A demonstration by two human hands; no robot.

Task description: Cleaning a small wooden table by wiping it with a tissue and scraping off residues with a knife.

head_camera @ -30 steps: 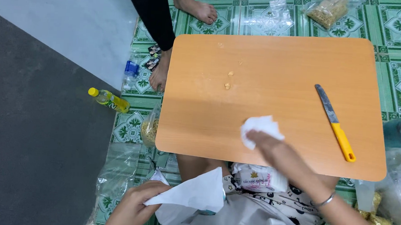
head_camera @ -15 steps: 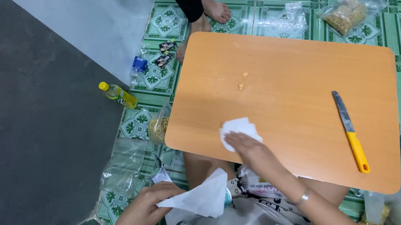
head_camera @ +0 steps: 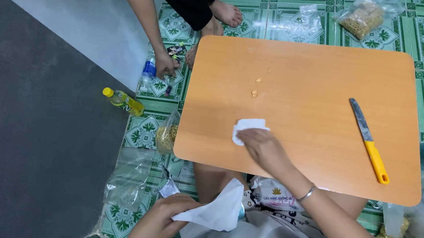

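Seen from above, looking down at a lap and a low orange-brown table [head_camera: 322, 76] with rounded corners. Right hand [head_camera: 264, 149] resting palm down near the table's front edge, fingers laid fairly flat over a small white tissue [head_camera: 247, 127], pressing rather than pinching it against the wood. Left hand [head_camera: 159, 221] down by the lap, below the table edge, closed around a larger sheet of tissue [head_camera: 216, 210] that fans out from the fingers.

Probably mid-wipe across the tabletop. A few pale crumbs [head_camera: 255, 87] farther up the table, apart from the white tissue; reaching them would call for a push forward with steady downward pressure. To the right, well apart from the right hand, a knife [head_camera: 370, 141] with a yellow handle lying flat, blade pointing away.

Underneath, a green patterned tile floor [head_camera: 423, 34], with a dark grey mat [head_camera: 25, 122] at left. A small yellow bottle [head_camera: 123, 101] on its side at the mat's edge. Clear plastic bags of snacks [head_camera: 360, 18] around the table. Another person's hand [head_camera: 165, 64] touching the floor near the table's far left corner, bare feet beside it.
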